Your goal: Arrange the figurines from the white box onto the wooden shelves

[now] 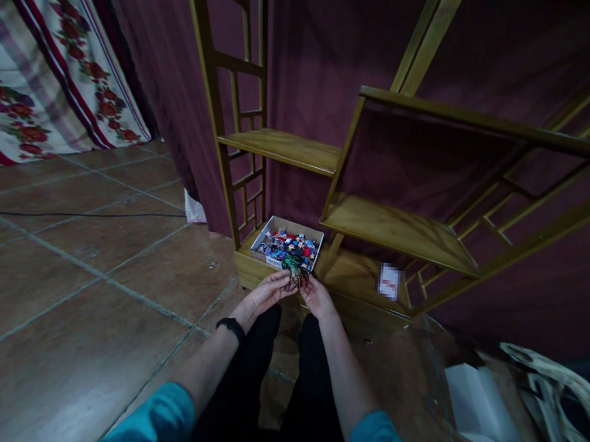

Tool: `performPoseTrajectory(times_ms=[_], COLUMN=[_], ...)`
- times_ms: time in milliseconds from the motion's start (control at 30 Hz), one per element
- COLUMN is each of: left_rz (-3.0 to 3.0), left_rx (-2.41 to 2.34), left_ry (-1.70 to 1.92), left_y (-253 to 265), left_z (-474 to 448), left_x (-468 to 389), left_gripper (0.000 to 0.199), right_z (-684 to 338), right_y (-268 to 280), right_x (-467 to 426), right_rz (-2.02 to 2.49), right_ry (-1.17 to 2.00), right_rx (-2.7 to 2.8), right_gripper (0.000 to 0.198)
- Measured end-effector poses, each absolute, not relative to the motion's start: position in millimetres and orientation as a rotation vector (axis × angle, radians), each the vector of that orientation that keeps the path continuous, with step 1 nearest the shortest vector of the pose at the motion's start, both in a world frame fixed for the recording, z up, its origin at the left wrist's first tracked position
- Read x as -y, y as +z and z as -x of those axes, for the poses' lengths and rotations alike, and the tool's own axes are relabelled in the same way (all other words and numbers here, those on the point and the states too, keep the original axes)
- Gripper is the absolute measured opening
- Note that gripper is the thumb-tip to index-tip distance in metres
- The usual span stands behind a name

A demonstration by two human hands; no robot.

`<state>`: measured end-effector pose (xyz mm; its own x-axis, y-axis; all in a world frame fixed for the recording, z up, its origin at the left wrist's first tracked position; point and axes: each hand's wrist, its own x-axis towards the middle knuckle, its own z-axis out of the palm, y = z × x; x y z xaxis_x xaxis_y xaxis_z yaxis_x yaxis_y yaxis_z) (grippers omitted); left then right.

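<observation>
- Pinching from both sides, the two hands meet at one dark green-and-brown item (296,275); it sits between them, overlapping the near edge of the white box (295,225) in this view; whether it touches the rim, I cannot tell;
- left hand (271,289), above the black wristband (231,328): fingers grasping the item's left side; right hand (317,298): fingertips grasping it from the right;
- just beyond, small figures (294,243) crowd the box (a lively heap, red and blue showing most), which stands on the low wooden shelf unit (398,230);
- the step in hand, I judge, is two-handed handling of this single piece; the next move calls for a light, even pinch, as the piece looks thin and tangly, and for keeping its loose ends clear of the box rim
</observation>
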<state>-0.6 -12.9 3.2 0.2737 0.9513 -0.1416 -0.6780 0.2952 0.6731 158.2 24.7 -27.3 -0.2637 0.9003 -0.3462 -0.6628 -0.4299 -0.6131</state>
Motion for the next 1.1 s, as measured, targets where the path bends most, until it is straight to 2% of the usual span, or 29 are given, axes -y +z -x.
performPoseTrajectory(times_ms=[333,833,1100], left_rz=[-0.548,-0.669,-0.767], left_rx=[-0.657,-0.819,-0.897], left_ry=[1.173,1.390,1.414], left_y=[-2.5,-9.0,-12.1], left_z=[-1.3,-13.6,-17.6], left_x=[9.0,-2.5,-2.0], left_gripper=[0.039,0.041,0.034], right_z=[-153.3,-152.5,-146.7], right_y=[-28.1,-22.7,-32.1], right_x=[-20.3,-15.9,-17.5], right_rz=[0.884,0.774,0.802], right_ry=[1.923,1.826,1.708], right_rx=[0.487,0.642,0.672], right_gripper=[0.013,0.031,0.022])
